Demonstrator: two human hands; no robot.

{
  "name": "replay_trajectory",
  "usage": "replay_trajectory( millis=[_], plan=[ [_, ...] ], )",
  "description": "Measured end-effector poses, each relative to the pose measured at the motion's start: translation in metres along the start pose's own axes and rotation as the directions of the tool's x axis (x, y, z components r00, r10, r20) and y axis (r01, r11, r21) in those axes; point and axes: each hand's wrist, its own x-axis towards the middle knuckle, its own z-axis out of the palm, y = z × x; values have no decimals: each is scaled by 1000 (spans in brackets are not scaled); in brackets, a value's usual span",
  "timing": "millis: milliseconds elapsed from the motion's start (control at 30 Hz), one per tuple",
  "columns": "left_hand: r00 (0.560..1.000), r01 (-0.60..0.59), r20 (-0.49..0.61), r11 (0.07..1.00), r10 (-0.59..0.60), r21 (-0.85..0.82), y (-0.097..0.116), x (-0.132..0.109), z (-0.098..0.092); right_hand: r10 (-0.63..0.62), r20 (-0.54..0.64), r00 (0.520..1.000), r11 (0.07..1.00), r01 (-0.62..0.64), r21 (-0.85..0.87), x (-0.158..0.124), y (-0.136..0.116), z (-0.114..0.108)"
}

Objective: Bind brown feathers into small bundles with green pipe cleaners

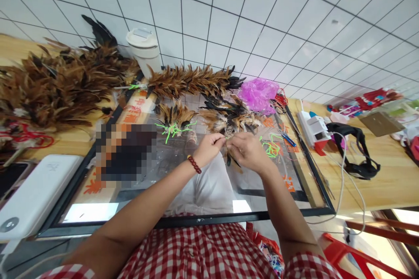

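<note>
The 2 hands meet over the middle of the worktop's glass panel (pixel 209 217), fingertips almost touching. The left hand (pixel 209 148) pinches a thin feather piece (pixel 227 137) between thumb and finger; the right hand (pixel 245 150) curls in from the other side, its fingers apparently closed on the same piece, though its exact grip is hidden. The step in hand looks like fine fingertip work on a feather's stem. The next move seems to call for a steady left pinch and small, free motions of the right fingers.

Just beyond the fingertips, loose feathers (pixel 225 115) crowd the space and could snag. To their left lies 1 feather bunch (pixel 176 113) with green string (pixel 172 130); near the right wrist is a tangle of green cord (pixel 271 148), with a blue pen (pixel 289 140) beside it.

Farther back lie a long feather strip (pixel 190 82) and a purple plastic bag (pixel 258 93), limiting room there. A white cup (pixel 144 54) stands near the wall; a big feather heap (pixel 59 83) fills the far left.
</note>
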Motion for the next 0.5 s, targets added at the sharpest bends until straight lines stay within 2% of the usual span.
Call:
replay_trajectory(
  millis=[67, 133, 200, 300, 367, 433, 500],
  plan=[
    [999, -45, 18, 986, 42, 158, -2, -2, 2, 13, 6, 1000, 998, -12, -60, 1, -11, 0],
    [991, -132, 65, 956, 119, 263, -1, -5, 3, 53, -14, 999, 998, -53, -25, 4, -17, 0],
    [986, -164, 81, 957, 149, 238, -1, -6, 3, 85, -40, 996, 994, -81, 77, 8, -17, -1],
    [996, -64, 57, 997, 67, -48, -2, -4, 2, 156, -201, 967, 951, -92, 296, 11, -8, -1],
    [999, 18, 52, 956, -3, -293, -3, 0, 1, 235, -311, 921, 900, -85, 429, 12, 1, 3],
    [998, 60, 30, 893, -52, -446, -4, 2, -1, 279, -307, 910, 844, -80, 530, 12, 9, 10],
    [997, 57, -14, 867, -74, -495, -5, 4, -3, 279, -203, 939, 768, -92, 633, 12, 14, 22]
  ],
)
